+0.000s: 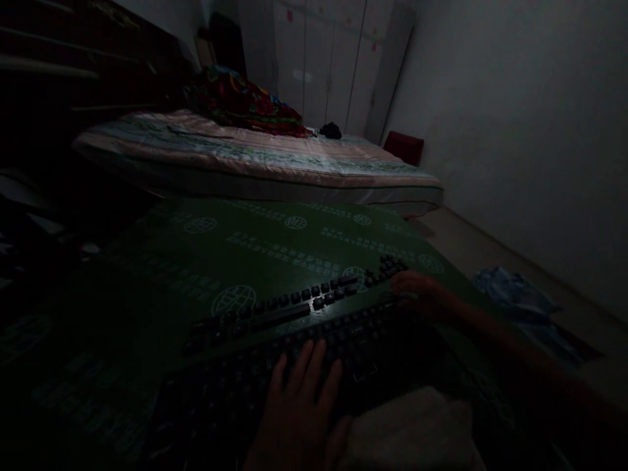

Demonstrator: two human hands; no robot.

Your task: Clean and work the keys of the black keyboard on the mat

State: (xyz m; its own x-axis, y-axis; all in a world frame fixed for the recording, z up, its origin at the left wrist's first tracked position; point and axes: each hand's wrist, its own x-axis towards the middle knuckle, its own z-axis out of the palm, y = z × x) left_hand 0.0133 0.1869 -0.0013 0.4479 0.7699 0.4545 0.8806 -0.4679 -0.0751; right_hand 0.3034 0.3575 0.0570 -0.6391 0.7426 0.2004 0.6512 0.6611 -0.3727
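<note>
The left hand (301, 409) lies flat on the black keyboard (235, 383), fingers spread & open, prob. to stop it sliding. The right hand (417, 291) sits at the keyboard's far right end. It's too dark to tell if those fingers grip a key. The keyboard lies on a green board (206, 261) w/ rows of loose-looking keys (294, 304) just behind it. The board's right edge is near the right hand, & there is bare green room on the left.

A red blanket (245, 104) lies on the bed (255, 167), a white wardrobe (333, 59) behind it, blue cloth (515, 294) on the floor.
</note>
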